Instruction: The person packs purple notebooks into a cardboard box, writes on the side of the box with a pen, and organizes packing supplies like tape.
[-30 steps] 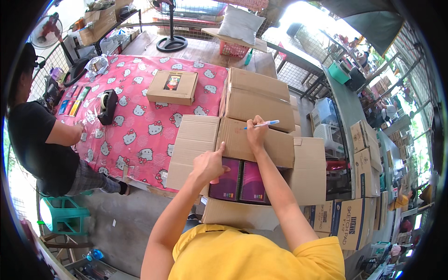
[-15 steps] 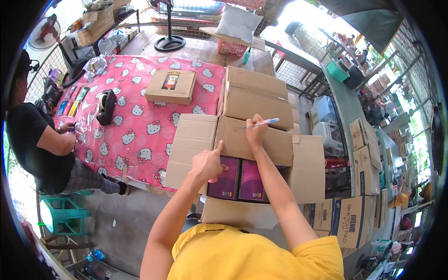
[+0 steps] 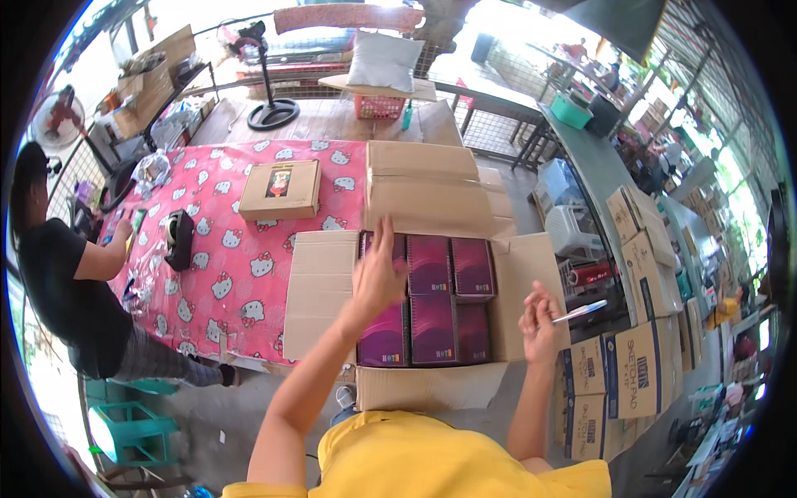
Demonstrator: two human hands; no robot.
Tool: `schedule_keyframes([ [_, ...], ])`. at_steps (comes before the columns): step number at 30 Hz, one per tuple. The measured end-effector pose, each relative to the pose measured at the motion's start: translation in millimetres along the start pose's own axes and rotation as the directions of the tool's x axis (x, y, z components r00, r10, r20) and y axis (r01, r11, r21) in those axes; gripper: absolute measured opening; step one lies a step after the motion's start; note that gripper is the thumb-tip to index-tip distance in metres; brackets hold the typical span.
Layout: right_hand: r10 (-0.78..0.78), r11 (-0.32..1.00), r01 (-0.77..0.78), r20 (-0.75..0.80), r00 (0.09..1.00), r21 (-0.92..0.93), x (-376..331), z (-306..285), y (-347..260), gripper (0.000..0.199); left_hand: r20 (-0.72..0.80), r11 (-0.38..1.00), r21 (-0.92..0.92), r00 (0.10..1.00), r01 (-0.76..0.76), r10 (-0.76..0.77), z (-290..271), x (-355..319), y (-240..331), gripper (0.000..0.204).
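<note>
A large cardboard box [image 3: 427,249] stands open at the table's [image 3: 224,274] right edge, purple books [image 3: 432,303] packed flat inside. The left hand [image 3: 378,270] hovers open-fingered over the books' left side; the right hand [image 3: 540,319], near the box's right flap, pinches a pen [image 3: 581,311]

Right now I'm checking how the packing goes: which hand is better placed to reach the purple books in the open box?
Probably the left hand: open, over the purple books. The right hand holds a pen.

Small flat box [image 3: 281,189] on pink tablecloth [image 3: 224,274]
</note>
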State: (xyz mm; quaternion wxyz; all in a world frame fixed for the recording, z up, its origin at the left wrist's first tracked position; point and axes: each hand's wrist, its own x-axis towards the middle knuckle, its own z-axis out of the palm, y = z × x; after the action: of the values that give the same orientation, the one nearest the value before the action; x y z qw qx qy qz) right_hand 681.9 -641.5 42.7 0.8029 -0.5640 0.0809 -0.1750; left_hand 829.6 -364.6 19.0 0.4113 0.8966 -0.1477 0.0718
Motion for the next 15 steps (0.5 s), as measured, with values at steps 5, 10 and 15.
schedule_keyframes([
  [5,-0.383,0.391,0.318,0.161,0.910,-0.864,-40,-15,44,0.028,0.277,0.878,0.475,0.958,-0.067,-0.077,11,118,-40,0.083],
  [10,-0.425,0.197,-0.012,-0.096,0.900,-0.980,-62,-23,21,0.040,0.544,0.798,0.592,0.788,-0.115,-0.289,17,166,-76,0.068],
  [15,-0.310,0.240,-0.064,-0.138,0.941,-0.969,-68,-44,2,0.036,0.237,0.947,0.320,0.969,-0.010,-0.069,34,110,-21,0.062],
])
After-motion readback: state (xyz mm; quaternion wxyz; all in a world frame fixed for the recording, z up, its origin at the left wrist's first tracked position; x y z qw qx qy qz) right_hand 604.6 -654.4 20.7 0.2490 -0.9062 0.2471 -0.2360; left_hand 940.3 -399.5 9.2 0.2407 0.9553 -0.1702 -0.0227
